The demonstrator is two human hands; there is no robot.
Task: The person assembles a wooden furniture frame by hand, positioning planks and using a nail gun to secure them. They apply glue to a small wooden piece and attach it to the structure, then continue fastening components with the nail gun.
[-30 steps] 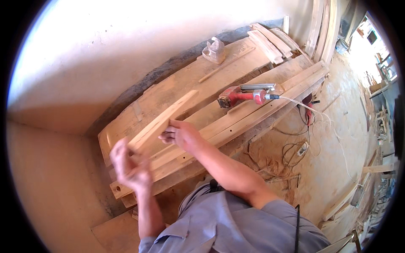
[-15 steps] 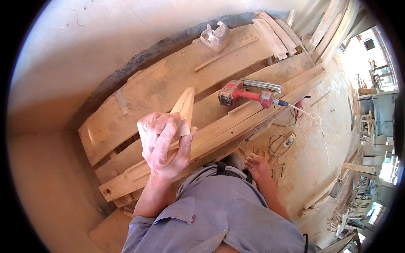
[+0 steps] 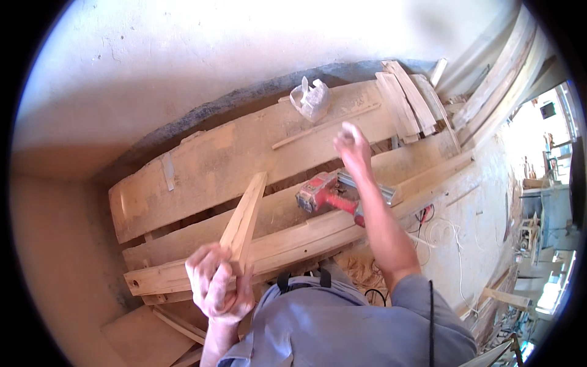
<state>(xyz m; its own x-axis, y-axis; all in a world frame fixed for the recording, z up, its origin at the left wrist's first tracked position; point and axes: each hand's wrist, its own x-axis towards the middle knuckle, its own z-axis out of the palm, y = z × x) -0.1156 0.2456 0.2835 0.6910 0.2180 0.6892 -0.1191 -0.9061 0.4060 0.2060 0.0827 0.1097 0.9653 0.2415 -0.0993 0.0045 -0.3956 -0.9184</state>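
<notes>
My left hand (image 3: 219,284) is closed around the near end of a pale wooden piece (image 3: 246,214). The piece tilts up and away over the plank bench (image 3: 214,165), its far end pointing at the boards. My right hand (image 3: 353,145) reaches out over the bench, below a whitish translucent plastic container or bag (image 3: 310,101). Its fingers are smeared by motion, and nothing can be made out in them. Under my right forearm lies a red nail gun (image 3: 321,192) with a metal magazine, partly covered by the arm.
A thin wooden strip (image 3: 324,126) lies on the back board. Several short boards (image 3: 406,101) are stacked at the bench's far right end. Long planks (image 3: 501,73) lean at the right. A pale hose (image 3: 457,244) trails across the floor. The wall (image 3: 183,55) stands behind the bench.
My right hand has risen from beside my waist and stretched forward over the bench, past the nail gun. My left hand has lowered with the wooden piece. The whole view has shifted.
</notes>
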